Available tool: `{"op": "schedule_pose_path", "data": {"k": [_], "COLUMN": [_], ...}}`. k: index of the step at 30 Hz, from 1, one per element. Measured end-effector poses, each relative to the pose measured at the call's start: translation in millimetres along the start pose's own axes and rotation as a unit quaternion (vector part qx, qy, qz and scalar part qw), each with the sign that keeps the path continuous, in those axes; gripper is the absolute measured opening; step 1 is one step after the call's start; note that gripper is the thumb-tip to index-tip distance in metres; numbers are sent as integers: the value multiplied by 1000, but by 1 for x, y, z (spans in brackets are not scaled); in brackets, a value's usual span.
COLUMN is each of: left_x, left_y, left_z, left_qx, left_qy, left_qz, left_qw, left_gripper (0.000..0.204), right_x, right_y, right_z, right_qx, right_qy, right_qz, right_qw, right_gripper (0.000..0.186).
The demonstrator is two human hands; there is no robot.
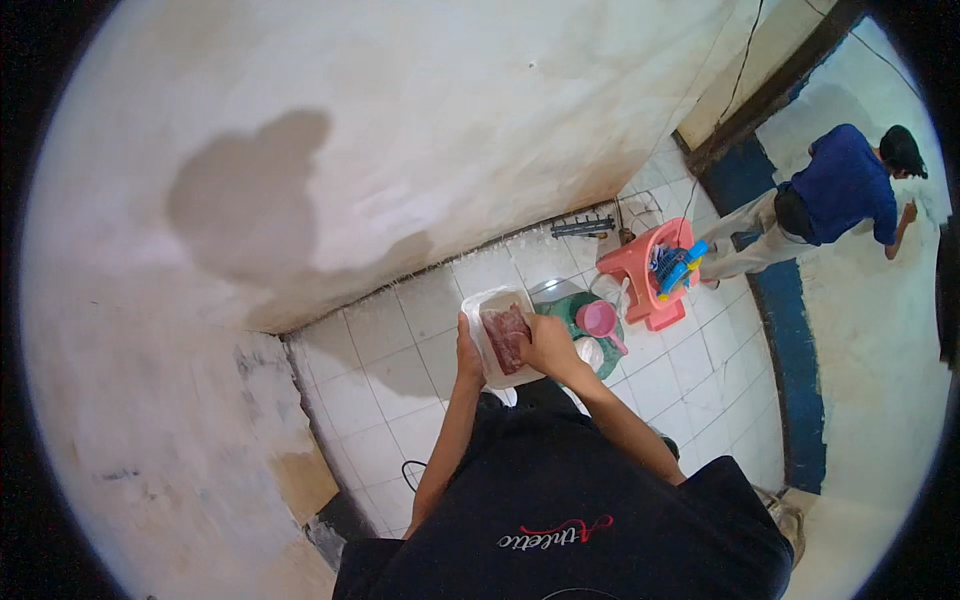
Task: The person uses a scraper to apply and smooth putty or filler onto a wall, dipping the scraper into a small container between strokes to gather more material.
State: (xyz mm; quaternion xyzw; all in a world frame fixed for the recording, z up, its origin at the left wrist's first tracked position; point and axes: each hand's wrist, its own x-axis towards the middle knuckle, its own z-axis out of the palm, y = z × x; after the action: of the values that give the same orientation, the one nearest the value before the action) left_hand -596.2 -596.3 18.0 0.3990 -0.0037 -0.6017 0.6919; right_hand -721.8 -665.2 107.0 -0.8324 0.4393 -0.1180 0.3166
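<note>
In front of my body is a white plastic tub (480,303), tilted so its inside faces up. My left hand (468,352) is closed on the tub's left side. Inside the tub shows a flat, roughly rectangular reddish-brown piece (505,340) with whitish smears; its exact kind is unclear. My right hand (550,345) is closed on the right edge of that piece, with its fingertips partly hidden.
On the tiled floor (385,345) to the right stands a green basin (562,310) with a pink dipper (597,318). Beyond it is a pink plastic stool (640,262) carrying a blue and yellow object (682,268). Another person (840,190) works at the right wall. A plastered wall (400,150) rises ahead.
</note>
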Motion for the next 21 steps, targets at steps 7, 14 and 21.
{"op": "schedule_pose_path", "data": {"k": [7,14,21], "left_x": [-4,9,10], "left_y": [3,5,16], "left_z": [-6,-16,7], "left_qx": [-31,-40,-53], "left_qy": [8,-11,28], "left_qz": [31,55,44], "left_qw": [999,998,997], "left_gripper": [60,61,61], "right_x": [0,11,26], "right_y": [-20,-30,-19], "right_z": [-22,-9,-3], "right_qx": [-22,-23,-55], "right_qy": [30,12,-6], "right_qz": [8,-38,-22], "right_qw": [999,999,998], "right_gripper": [20,21,17]}}
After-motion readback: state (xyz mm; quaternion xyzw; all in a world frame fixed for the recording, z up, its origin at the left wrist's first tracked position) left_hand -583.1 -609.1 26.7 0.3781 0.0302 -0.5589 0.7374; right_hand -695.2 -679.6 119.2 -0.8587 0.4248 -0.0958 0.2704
